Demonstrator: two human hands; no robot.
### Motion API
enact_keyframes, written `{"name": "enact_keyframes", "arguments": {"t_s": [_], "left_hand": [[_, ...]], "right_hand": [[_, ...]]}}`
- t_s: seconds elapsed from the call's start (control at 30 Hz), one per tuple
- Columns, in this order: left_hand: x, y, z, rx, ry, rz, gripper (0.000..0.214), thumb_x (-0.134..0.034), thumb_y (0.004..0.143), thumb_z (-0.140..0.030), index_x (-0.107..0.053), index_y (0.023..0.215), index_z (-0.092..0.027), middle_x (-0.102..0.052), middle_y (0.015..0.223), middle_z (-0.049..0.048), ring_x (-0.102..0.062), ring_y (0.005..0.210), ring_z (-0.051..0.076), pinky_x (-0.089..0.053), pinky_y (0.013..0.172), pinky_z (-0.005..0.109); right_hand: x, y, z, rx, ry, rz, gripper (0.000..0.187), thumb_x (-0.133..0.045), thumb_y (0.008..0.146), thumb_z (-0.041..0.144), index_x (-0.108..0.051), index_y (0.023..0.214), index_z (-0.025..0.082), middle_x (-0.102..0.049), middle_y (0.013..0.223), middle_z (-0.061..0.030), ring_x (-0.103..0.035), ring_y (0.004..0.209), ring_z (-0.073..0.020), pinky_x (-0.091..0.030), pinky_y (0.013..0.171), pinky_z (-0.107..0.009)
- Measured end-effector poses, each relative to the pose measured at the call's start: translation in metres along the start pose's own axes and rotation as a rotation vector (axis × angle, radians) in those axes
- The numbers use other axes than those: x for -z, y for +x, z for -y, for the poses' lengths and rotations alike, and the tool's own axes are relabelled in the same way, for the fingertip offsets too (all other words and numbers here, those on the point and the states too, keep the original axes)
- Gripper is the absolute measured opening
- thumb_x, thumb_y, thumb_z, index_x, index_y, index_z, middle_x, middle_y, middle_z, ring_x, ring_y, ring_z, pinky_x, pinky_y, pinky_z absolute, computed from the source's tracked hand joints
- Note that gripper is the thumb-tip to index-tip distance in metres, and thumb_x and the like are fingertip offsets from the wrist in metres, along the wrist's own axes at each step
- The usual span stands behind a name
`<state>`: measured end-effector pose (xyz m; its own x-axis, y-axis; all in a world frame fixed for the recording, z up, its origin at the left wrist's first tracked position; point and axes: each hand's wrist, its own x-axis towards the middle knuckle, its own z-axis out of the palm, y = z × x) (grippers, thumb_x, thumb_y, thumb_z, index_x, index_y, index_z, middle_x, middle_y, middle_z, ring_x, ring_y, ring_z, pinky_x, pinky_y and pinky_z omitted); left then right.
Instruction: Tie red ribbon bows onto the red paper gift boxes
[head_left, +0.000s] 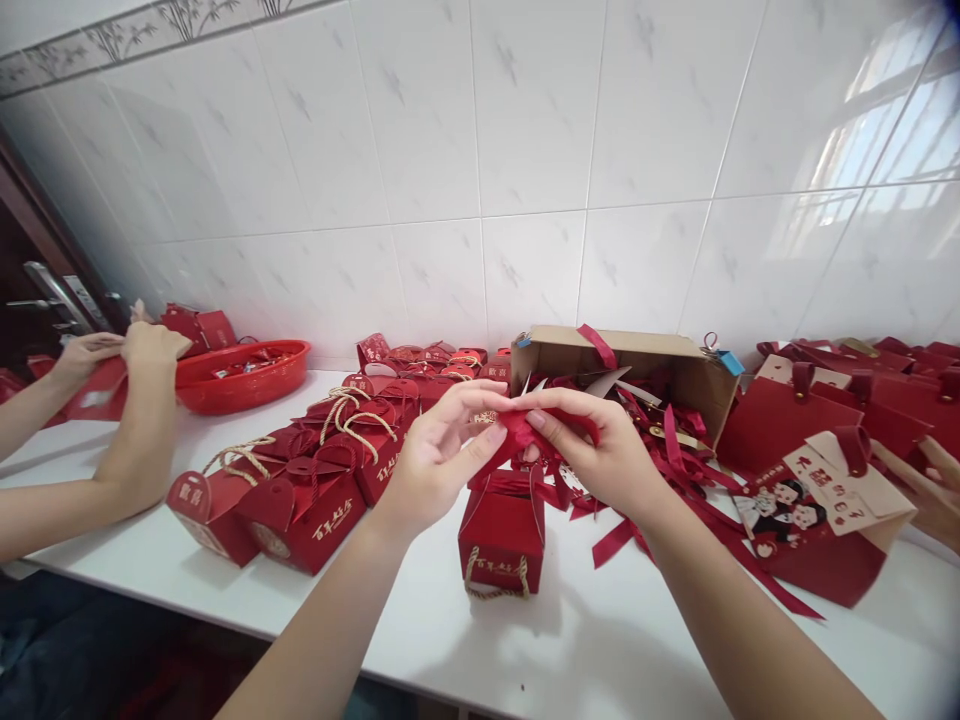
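Both my hands are raised at mid-view, with their fingertips meeting above a small red gift box [501, 535]. My right hand [600, 445] pinches a red ribbon [521, 432] between thumb and fingers. On the ribbon's other side, my left hand [448, 450] has its fingers bent and closed around it; the exact grip is partly hidden. The box stands upright on the white table, a twisted gold cord handle hanging down its front under gold lettering. Behind my fingers, an open cardboard carton [622, 345] lies with dark red ribbons spilling out.
Several red gift boxes with gold cords [304, 515] fill the table to my left. A red plastic basin [244, 385] stands farther left, beside a co-worker's hands [154, 345]. Red gift bags [825, 520] crowd the right, where another person's hand [919, 490] reaches in.
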<state>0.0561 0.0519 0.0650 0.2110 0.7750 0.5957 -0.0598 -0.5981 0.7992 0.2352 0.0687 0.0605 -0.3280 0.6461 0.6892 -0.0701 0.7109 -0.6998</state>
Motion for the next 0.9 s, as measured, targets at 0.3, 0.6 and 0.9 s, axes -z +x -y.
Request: {"name": "enact_keyframes", "arguments": {"t_s": [0.3, 0.6, 0.9], "left_hand": [[0.002, 0.005, 0.001, 0.458, -0.166, 0.020, 0.013, -0.058, 0.086, -0.026, -0.057, 0.096, -0.018, -0.054, 0.069, -0.0033, -0.055, 0.067, 0.012, -0.043, 0.069, 0.026], [0.009, 0.012, 0.013, 0.498, -0.324, -0.110, 0.014, -0.064, 0.079, -0.015, -0.058, 0.092, -0.015, -0.058, 0.076, -0.0023, -0.057, 0.065, 0.008, -0.046, 0.066, 0.021], [0.006, 0.009, 0.014, 0.342, -0.236, -0.045, 0.018, -0.051, 0.090, -0.027, -0.064, 0.093, -0.015, -0.063, 0.076, 0.0020, -0.061, 0.072, 0.013, -0.050, 0.071, 0.025]], "right_hand": [[0.011, 0.003, -0.018, 0.451, -0.439, 0.047, 0.033, -0.044, 0.090, 0.004, -0.069, 0.101, 0.022, -0.068, 0.094, -0.0058, -0.065, 0.085, -0.0136, -0.054, 0.072, -0.026], [0.014, -0.001, -0.028, 0.480, -0.630, 0.151, 0.038, -0.041, 0.088, 0.002, -0.070, 0.105, 0.020, -0.064, 0.101, -0.0094, -0.062, 0.085, -0.0156, -0.053, 0.066, -0.026], [0.009, -0.002, -0.026, 0.387, -0.763, 0.155, 0.039, -0.035, 0.090, 0.004, -0.065, 0.110, 0.019, -0.066, 0.096, -0.0082, -0.061, 0.080, -0.0154, -0.047, 0.062, -0.024]]}}
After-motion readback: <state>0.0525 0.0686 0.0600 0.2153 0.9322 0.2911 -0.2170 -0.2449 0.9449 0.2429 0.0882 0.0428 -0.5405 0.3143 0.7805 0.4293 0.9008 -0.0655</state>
